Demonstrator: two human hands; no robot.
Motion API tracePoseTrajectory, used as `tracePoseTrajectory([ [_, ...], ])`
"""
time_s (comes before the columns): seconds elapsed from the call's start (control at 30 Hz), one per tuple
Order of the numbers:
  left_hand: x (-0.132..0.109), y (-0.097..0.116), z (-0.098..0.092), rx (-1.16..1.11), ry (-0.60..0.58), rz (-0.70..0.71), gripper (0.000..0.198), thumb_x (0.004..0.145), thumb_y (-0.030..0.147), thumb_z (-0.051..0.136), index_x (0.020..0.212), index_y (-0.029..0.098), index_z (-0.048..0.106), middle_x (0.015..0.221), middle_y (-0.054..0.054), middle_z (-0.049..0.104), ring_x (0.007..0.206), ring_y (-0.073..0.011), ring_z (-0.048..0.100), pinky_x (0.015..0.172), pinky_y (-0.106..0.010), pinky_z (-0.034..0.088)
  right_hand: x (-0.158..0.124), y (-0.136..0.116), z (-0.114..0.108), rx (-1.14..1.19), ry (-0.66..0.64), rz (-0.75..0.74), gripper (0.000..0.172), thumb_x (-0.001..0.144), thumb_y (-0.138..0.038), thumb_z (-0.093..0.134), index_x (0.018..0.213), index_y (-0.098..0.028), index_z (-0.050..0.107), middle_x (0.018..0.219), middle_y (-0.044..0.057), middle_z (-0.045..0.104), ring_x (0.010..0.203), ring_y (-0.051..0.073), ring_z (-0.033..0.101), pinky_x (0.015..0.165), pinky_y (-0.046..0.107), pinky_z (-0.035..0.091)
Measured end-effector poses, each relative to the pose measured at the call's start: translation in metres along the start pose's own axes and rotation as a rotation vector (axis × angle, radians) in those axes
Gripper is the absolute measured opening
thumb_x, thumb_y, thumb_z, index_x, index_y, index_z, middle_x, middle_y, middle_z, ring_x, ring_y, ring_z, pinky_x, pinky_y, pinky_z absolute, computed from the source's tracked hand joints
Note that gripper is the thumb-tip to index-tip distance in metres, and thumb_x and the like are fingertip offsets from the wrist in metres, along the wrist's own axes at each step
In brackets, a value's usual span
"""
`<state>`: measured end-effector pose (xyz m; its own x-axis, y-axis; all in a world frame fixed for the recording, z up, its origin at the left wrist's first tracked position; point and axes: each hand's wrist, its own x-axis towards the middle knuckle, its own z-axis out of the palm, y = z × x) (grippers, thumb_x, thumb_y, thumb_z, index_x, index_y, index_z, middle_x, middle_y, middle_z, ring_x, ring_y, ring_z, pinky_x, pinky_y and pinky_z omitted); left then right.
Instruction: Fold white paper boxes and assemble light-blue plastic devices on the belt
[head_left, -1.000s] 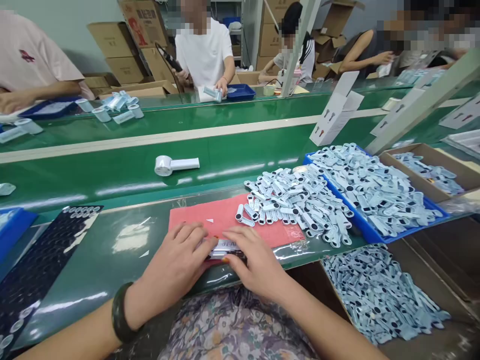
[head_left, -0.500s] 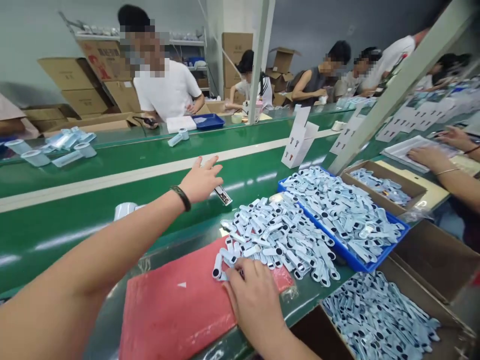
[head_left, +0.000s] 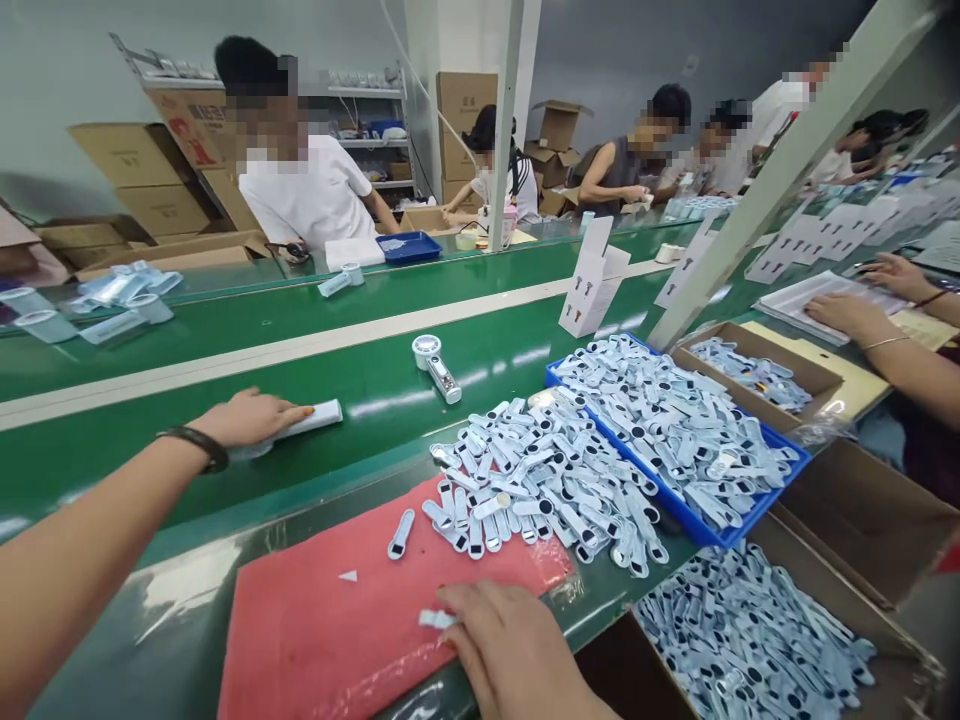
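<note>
On the green conveyor, my left hand [head_left: 251, 418] is closed over a pale round-headed device [head_left: 319, 415], whose handle sticks out past the fingertips. A second such device [head_left: 442, 380] lies further right on the belt, its handle showing the inner parts. Low over the red mat [head_left: 315, 620], my right hand [head_left: 517, 650] pinches a small light blue piece [head_left: 435, 619], mostly hidden by the fingers. One light blue handle cover [head_left: 401, 534] with a dark window lies alone on the mat, beside a big heap of the same covers [head_left: 525, 480].
A blue tray [head_left: 720, 530] and a cardboard box [head_left: 817, 600] to the right are full of covers. A slanted post [head_left: 787, 170] rises beyond the tray. Co-workers sit across the belt, and another person's hands [head_left: 847, 310] are at the right. A white carton [head_left: 592, 280] stands on the conveyor.
My left hand has moved left and down from the right-hand device to another one on the belt. My right hand has drawn back from the heap with a small piece; one cover now lies apart.
</note>
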<state>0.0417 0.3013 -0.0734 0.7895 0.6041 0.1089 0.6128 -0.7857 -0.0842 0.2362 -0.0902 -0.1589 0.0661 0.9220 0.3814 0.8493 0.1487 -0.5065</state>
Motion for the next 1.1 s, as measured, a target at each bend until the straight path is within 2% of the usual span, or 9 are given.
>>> tracePoseTrajectory([
  [0.1, -0.046, 0.0, -0.001, 0.002, -0.081, -0.017, 0.064, 0.097, 0.069, 0.038, 0.102, 0.016, 0.073, 0.091, -0.007, 0.073, 0.074, -0.0195, 0.065, 0.06, -0.025, 0.046, -0.001, -0.005, 0.008, -0.094, -0.024, 0.042, 0.017, 0.098, -0.02, 0.046, 0.106, -0.024, 0.06, 0.082, 0.002, 0.069, 0.065, 0.021, 0.063, 0.06, 0.032, 0.041],
  [0.27, -0.1, 0.036, -0.013, 0.047, -0.016, -0.081, 0.063, 0.096, 0.073, 0.036, 0.107, 0.02, 0.069, 0.096, -0.006, 0.067, 0.089, -0.0241, 0.061, 0.063, -0.026, 0.042, 0.0, -0.005, -0.006, -0.074, -0.201, 0.181, 0.01, 0.096, -0.025, 0.058, 0.105, -0.022, 0.062, 0.093, 0.005, 0.07, 0.077, 0.023, 0.068, 0.064, 0.032, 0.045],
  [0.37, -0.134, 0.065, -0.028, 0.031, 0.106, -0.078, 0.056, 0.097, 0.068, 0.04, 0.114, 0.02, 0.064, 0.1, -0.007, 0.064, 0.095, -0.0255, 0.057, 0.075, -0.033, 0.045, -0.001, -0.004, -0.022, 0.107, -0.23, 0.174, 0.017, 0.096, -0.018, 0.057, 0.112, -0.023, 0.061, 0.105, 0.005, 0.07, 0.089, 0.023, 0.069, 0.073, 0.034, 0.048],
  [0.47, -0.166, 0.105, -0.036, -0.094, 0.194, 0.084, 0.04, 0.097, 0.057, 0.053, 0.118, 0.024, 0.062, 0.103, -0.006, 0.064, 0.093, -0.024, 0.056, 0.079, -0.036, 0.046, -0.001, -0.011, -0.034, 0.308, -0.157, 0.18, 0.016, 0.097, -0.02, 0.054, 0.112, -0.024, 0.061, 0.093, 0.0, 0.069, 0.08, 0.017, 0.066, 0.069, 0.029, 0.047],
  [0.53, -0.181, 0.135, -0.031, -0.171, 0.18, 0.178, 0.033, 0.097, 0.051, 0.057, 0.117, 0.025, 0.061, 0.103, -0.006, 0.064, 0.09, -0.0237, 0.057, 0.076, -0.037, 0.045, 0.001, -0.018, -0.039, 0.398, -0.098, 0.161, 0.016, 0.098, -0.023, 0.054, 0.112, -0.025, 0.061, 0.084, -0.002, 0.066, 0.072, 0.014, 0.061, 0.064, 0.027, 0.045],
  [0.63, -0.19, 0.172, -0.016, -0.235, 0.107, 0.223, 0.029, 0.098, 0.045, 0.057, 0.118, 0.026, 0.061, 0.101, -0.006, 0.064, 0.091, -0.0245, 0.057, 0.078, -0.039, 0.045, 0.006, -0.029, -0.041, 0.424, -0.041, 0.077, 0.016, 0.097, -0.023, 0.055, 0.112, -0.025, 0.061, 0.084, -0.003, 0.066, 0.071, 0.013, 0.061, 0.064, 0.026, 0.045],
  [0.73, -0.189, 0.191, -0.003, -0.27, 0.044, 0.206, 0.025, 0.099, 0.04, 0.055, 0.118, 0.025, 0.061, 0.103, -0.007, 0.062, 0.097, -0.0265, 0.057, 0.083, -0.043, 0.046, 0.01, -0.034, -0.04, 0.394, -0.027, 0.019, 0.016, 0.098, -0.022, 0.055, 0.113, -0.024, 0.061, 0.086, -0.002, 0.068, 0.072, 0.013, 0.062, 0.065, 0.026, 0.045],
  [0.93, -0.187, 0.192, -0.004, -0.424, 0.021, 0.176, 0.026, 0.097, 0.036, 0.058, 0.12, 0.025, 0.059, 0.114, -0.007, 0.061, 0.108, -0.0276, 0.054, 0.091, -0.046, 0.047, 0.017, -0.033, -0.034, 0.377, -0.053, -0.002, 0.015, 0.099, -0.025, 0.055, 0.112, -0.022, 0.062, 0.084, -0.001, 0.067, 0.071, 0.013, 0.061, 0.064, 0.026, 0.043],
  [1.1, -0.189, 0.19, -0.006, -0.559, 0.053, 0.198, 0.036, 0.094, 0.032, 0.065, 0.126, 0.024, 0.053, 0.122, -0.006, 0.061, 0.118, -0.0251, 0.051, 0.101, -0.043, 0.044, 0.023, -0.035, -0.016, 0.212, -0.04, -0.046, 0.014, 0.099, -0.025, 0.055, 0.108, -0.021, 0.064, 0.085, 0.002, 0.064, 0.077, 0.018, 0.058, 0.068, 0.031, 0.04],
])
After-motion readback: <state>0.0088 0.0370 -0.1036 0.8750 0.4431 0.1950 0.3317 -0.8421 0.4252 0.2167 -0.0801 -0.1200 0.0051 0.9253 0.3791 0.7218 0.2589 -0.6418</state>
